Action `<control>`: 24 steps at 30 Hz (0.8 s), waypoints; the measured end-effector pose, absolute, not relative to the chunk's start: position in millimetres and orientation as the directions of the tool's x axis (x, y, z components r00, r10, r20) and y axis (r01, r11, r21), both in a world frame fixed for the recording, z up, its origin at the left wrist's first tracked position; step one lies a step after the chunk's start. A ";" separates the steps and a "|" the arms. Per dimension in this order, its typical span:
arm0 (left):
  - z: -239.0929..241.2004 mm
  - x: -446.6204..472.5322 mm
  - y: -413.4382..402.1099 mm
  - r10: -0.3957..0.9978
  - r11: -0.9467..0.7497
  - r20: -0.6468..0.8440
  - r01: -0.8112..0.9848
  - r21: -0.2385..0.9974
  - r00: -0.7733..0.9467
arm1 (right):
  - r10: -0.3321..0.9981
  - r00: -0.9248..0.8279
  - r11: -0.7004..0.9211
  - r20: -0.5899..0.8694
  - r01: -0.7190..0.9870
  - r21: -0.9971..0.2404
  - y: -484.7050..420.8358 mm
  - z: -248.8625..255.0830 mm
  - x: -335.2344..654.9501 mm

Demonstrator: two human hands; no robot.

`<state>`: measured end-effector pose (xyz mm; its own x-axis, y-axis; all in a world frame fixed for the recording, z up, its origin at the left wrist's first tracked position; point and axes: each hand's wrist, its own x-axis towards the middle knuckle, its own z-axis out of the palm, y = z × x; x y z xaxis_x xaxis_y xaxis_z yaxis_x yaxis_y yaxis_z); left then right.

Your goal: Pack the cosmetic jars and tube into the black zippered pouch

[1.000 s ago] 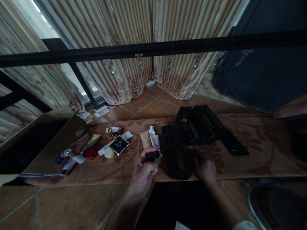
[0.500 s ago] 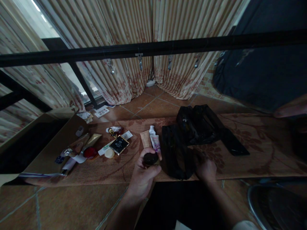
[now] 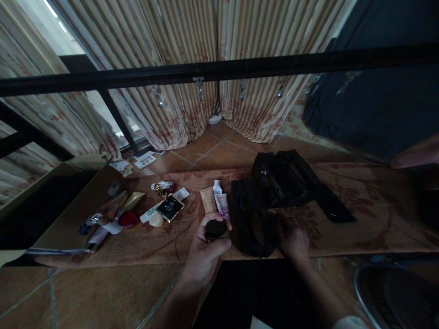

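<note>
My left hand point(image 3: 203, 246) is closed around a small bottle or jar with a dark round cap point(image 3: 216, 228), cap side up. Just behind it lie a beige tube point(image 3: 207, 200) and a white-and-purple tube point(image 3: 222, 204), with a small white bottle point(image 3: 217, 186) beside them. My right hand point(image 3: 295, 243) is at the right edge of an open black bag point(image 3: 245, 219), fingers curled against its side and partly lost in shadow. Close behind sits another black, shiny bag or bag section point(image 3: 281, 178); I cannot tell if the two are joined.
Left on the patterned cloth point(image 3: 181, 249) are a black square compact point(image 3: 170, 208), a cream round item point(image 3: 156, 220), a red jar point(image 3: 128, 219) and several tubes by a cardboard box point(image 3: 68, 224). A black phone-like slab point(image 3: 338, 210) lies right. A dark rail point(image 3: 219, 71) crosses behind; another person's hand point(image 3: 416, 153) shows.
</note>
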<state>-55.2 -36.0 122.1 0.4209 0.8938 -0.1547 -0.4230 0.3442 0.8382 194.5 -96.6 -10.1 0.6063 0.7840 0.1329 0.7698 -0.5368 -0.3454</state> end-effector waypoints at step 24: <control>102.1 -51.2 -34.1 0.902 0.381 -0.273 -0.317 0.868 0.335 | 0.783 0.604 -0.527 0.147 0.771 -0.359 -96.2 -9.5 193.9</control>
